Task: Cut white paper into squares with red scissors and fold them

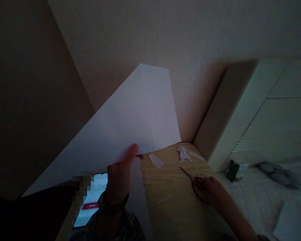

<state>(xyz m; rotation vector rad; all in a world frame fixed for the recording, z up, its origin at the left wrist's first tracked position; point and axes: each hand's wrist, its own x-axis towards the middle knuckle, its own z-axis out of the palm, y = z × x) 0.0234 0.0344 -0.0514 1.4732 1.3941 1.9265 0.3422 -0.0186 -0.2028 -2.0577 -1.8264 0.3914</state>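
My left hand (124, 170) pinches the lower edge of a large white sheet of paper (140, 110), thumb on the near face. The sheet is raised and tilted, with a long slanting edge running down to the left. Around the red handles of a pair of scissors (188, 173) my right hand (209, 189) is closed, low over the wooden tabletop (175, 217). The blades point up and left and look nearly closed. Beyond their tips lie a folded paper figure (183, 153) and a small paper piece (156, 160).
A lit phone (90, 201) lies left of my left forearm. Thin paper strips (160, 202) are scattered on the tabletop. A wall (203, 33) rises behind. To the right are a pale headboard-like panel (273, 124), a green and white box (237, 170) and a dark bundled thing (278, 174) on white bedding.
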